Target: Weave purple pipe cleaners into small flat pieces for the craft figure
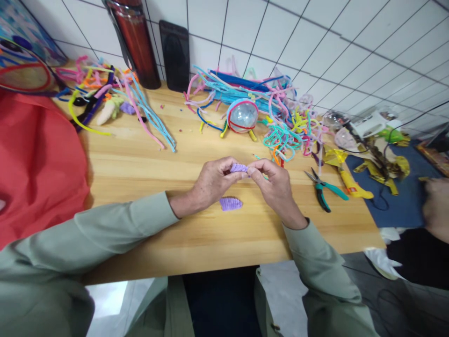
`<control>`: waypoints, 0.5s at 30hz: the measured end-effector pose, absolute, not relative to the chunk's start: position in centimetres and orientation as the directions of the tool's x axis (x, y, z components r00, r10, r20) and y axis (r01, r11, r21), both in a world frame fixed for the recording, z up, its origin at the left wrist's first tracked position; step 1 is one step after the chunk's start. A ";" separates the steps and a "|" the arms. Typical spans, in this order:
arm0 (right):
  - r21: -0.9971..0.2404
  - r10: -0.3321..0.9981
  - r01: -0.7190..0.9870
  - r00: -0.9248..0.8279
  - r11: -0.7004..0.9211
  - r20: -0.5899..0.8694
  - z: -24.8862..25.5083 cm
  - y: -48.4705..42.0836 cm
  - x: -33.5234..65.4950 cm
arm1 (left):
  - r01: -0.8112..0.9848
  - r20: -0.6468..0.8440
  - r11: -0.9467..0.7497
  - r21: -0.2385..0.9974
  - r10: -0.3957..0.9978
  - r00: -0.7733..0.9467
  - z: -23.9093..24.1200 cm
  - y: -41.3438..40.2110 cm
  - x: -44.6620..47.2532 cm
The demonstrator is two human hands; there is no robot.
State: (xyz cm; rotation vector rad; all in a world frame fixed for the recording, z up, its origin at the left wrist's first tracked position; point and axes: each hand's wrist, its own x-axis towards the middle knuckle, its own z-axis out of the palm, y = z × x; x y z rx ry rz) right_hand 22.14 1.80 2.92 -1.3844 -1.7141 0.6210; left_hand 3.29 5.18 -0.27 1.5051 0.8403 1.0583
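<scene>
Between my two hands is a small purple piece of bent pipe cleaner (239, 167), with ridges side by side. My left hand (215, 180) grips its left part between thumb and fingers. At the right end, my right hand (271, 182) pinches the same piece, and the fingertips hide that end. Just below my hands, a second ridged purple pipe-cleaner piece (231, 203) lies flat on the wooden table (168, 234), touched by neither hand. Right of my right hand lie pliers (322, 189) with teal and black handles, their jaws pointing up and left.
Behind my hands are a clear ball with red trim (242, 116) and a heap of coloured pipe cleaners (242, 91). A red flask (135, 44) and a black phone (174, 55) stand by the tiled wall. Red cloth (38, 168) covers the left. Another person's arm (437, 206) shows at right.
</scene>
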 end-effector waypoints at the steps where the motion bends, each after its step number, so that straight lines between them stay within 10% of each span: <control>1: -0.794 0.956 0.545 -0.054 0.271 0.289 2.9 1.8 22.1 | -0.022 0.183 -0.187 0.982 0.915 0.361 -0.4 5.2 3.3; 15: -0.959 0.994 0.261 -0.005 0.107 0.110 2.1 2.7 22.2 | -0.238 0.044 0.074 0.968 0.889 0.456 -0.4 5.8 3.8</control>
